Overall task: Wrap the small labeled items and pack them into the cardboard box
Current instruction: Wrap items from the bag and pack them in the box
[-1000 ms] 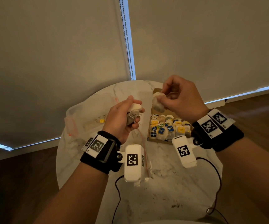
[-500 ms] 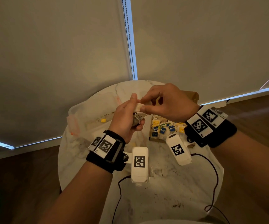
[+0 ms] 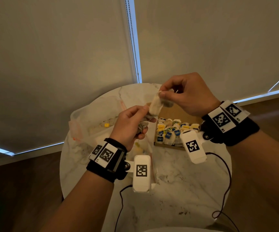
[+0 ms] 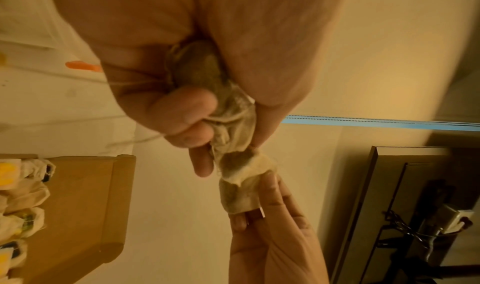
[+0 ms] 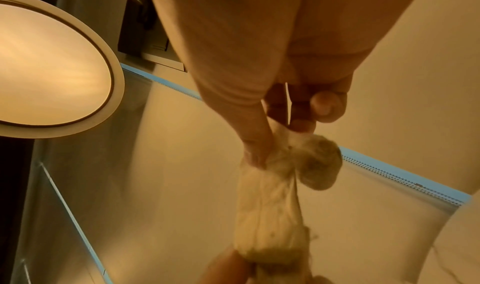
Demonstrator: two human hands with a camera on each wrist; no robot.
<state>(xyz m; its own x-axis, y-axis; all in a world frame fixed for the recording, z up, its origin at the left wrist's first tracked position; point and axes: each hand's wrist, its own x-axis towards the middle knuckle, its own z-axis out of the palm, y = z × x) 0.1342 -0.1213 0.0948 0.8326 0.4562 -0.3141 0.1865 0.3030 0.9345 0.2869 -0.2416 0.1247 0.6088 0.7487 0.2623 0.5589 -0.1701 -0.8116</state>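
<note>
Round marble-patterned table [image 3: 177, 190] with dark crumbs scattered on its top. Translucent plastic container [image 3: 91, 118] with orange clips at its far left part. Roller blinds [image 3: 51, 47] behind, a beaded chain [image 3: 132, 39] hanging between them. Round ceiling lamp [image 5: 49, 67], lit, in the right wrist view.

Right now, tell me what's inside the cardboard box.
The cardboard box holds rows of wrapped tea bags with blue, yellow and green labels, filling its near part. The far part shows bare cardboard. The right hand and its wrist camera cover the box's right end.
</note>
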